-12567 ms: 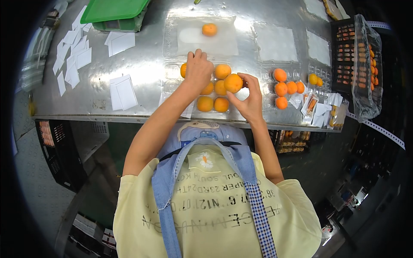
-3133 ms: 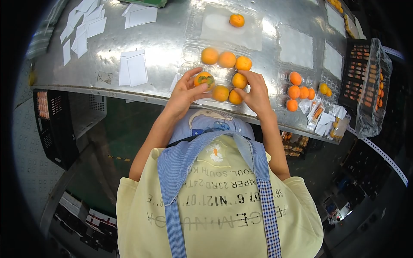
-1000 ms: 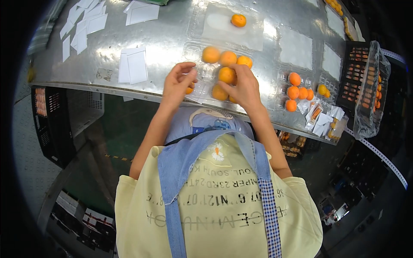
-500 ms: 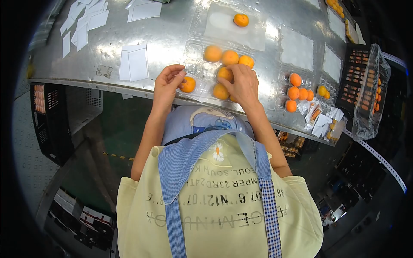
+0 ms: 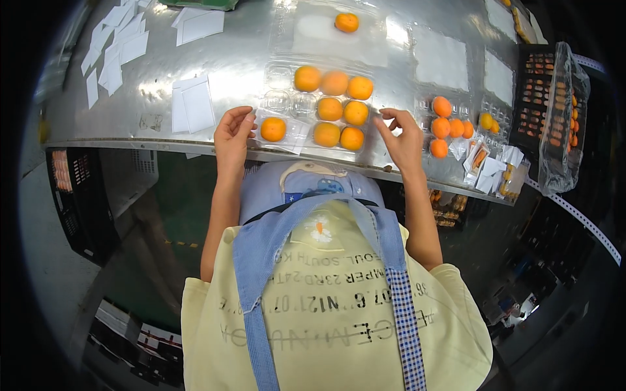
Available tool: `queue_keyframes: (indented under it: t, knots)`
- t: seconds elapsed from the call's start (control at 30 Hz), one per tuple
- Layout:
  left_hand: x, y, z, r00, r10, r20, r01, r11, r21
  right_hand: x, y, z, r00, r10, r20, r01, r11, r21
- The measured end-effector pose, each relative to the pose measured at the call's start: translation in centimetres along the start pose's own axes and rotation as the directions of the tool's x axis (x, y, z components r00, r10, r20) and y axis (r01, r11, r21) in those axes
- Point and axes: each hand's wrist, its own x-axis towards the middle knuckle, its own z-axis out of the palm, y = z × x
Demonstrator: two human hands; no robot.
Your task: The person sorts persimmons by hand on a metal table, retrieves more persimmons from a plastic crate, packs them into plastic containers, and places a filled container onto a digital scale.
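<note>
A clear plastic tray (image 5: 276, 100) with round cups lies near the table's front edge. Several mandarins (image 5: 329, 109) sit in its middle and right cups. At its front left, another mandarin (image 5: 273, 129) rests on a whitish translucent sheet (image 5: 297, 138). My left hand (image 5: 233, 133) is at the tray's left edge, fingers curled and thumb against forefinger; I cannot tell what is pinched, if anything. My right hand (image 5: 403, 140) hovers by the tray's right edge, thumb and forefinger apart, holding nothing.
A single mandarin (image 5: 347, 23) lies on a second clear tray behind. White cards (image 5: 193, 104) lie at left. Right of my hand are more orange fruits (image 5: 441, 127) in a clear tray, small packets (image 5: 481, 159) and a black crate (image 5: 538, 98) with a plastic liner.
My right hand has let go of the mandarins and drawn off to the tray's right side. My left hand has shifted slightly left, away from the front-left mandarin. The camera view has shifted a little.
</note>
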Motion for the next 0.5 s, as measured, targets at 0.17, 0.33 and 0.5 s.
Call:
queue_keyframes:
  t: [0.17, 0.33, 0.5]
  knots:
    - [0.0, -0.3, 0.7, 0.998, 0.059, 0.000, -0.059, 0.994, 0.088, -2.7, -0.2, 1.2, 0.964, -0.244, 0.101, 0.255, 0.961, -0.109]
    - [0.5, -1.0, 1.3, 0.987, 0.143, -0.066, -0.117, 0.948, 0.296, -3.5, 0.2, 0.3, 0.983, -0.151, 0.105, 0.156, 0.987, -0.045]
    - [-0.6, -0.1, 3.2, 0.940, 0.342, -0.004, -0.298, 0.826, 0.478, -4.4, 2.5, -1.4, 0.997, -0.017, 0.078, 0.017, 1.000, -0.001]
